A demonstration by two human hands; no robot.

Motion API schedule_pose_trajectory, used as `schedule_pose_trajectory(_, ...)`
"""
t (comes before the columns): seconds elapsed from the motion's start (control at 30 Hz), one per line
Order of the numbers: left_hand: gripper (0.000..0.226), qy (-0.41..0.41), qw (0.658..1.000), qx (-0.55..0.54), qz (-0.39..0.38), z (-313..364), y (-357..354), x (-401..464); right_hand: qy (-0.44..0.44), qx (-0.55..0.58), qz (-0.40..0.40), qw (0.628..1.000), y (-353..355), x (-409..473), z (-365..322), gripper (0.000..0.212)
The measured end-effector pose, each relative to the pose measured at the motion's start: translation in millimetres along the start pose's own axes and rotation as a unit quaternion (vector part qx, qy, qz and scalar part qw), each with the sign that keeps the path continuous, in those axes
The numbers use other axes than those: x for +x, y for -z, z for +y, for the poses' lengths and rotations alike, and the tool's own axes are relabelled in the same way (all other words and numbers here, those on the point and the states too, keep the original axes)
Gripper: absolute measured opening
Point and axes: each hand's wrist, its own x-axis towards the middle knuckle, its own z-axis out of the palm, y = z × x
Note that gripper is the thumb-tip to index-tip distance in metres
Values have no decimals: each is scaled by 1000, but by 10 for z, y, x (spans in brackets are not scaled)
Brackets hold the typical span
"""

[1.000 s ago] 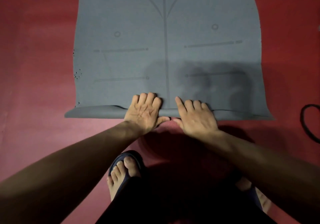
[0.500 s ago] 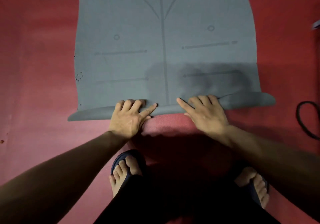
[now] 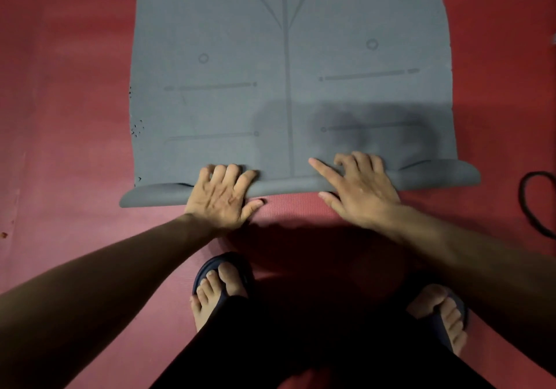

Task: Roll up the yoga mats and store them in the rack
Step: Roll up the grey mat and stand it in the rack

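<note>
A grey yoga mat (image 3: 288,72) with printed alignment lines lies flat on red mats, stretching away from me. Its near end is curled into a thin roll (image 3: 285,185) that runs left to right. My left hand (image 3: 224,194) lies palm down over the roll left of centre, fingers wrapped on it and thumb under its near side. My right hand (image 3: 359,190) presses on the roll right of centre with fingers spread and the index finger stretched forward. The roll's right part sits farther from me than its left part. No rack is in view.
Red mats (image 3: 66,117) cover the floor on all sides. My two feet in dark sandals (image 3: 222,283) stand just behind the roll. A black cord loop (image 3: 538,205) lies on the floor at the right edge.
Both hands have moved apart along the roll and pushed it forward. The roll's right end has gone farther ahead, so the roll now lies slightly skewed.
</note>
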Motion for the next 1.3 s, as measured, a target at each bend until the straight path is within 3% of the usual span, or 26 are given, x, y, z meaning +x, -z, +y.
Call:
schedule_pose_trajectory(0.1,49,-59,995,-70,34,-211,-26,75,78,68,40,994,-35,-21,285,56)
schedule_pose_trajectory(0.2,42,-70,987,-146,5,-366,100,131,81,19,34,996,-24,-115,423,51)
schedule_pose_trajectory(0.33,41,-24,998,-15,57,-414,35,-209,36,-42,-11,998,18,-159,410,55)
schedule_pose_trajectory(0.4,45,-8,999,20,42,-417,-6,-370,36,-49,-14,998,35,-118,415,56)
schedule_pose_trajectory(0.67,52,21,998,-42,-32,-484,-13,-343,36,-49,-34,998,16,-103,422,56)
schedule_pose_trajectory(0.83,54,36,998,-30,-41,-434,41,-321,-37,-22,-45,998,17,-189,261,57)
schedule_pose_trajectory(0.93,59,11,1000,-1,-23,-537,1,-268,17,-2,-32,999,23,-166,401,61)
schedule_pose_trajectory(1.07,62,-29,997,-73,-17,-679,11,-187,64,99,-22,993,75,-84,670,52)
schedule_pose_trajectory(1.17,46,-30,994,-105,0,-740,8,-274,78,17,1,997,77,-189,696,49)
schedule_pose_trajectory(1.3,49,-5,1000,1,25,-754,33,-417,34,-34,-25,999,116,-216,631,52)
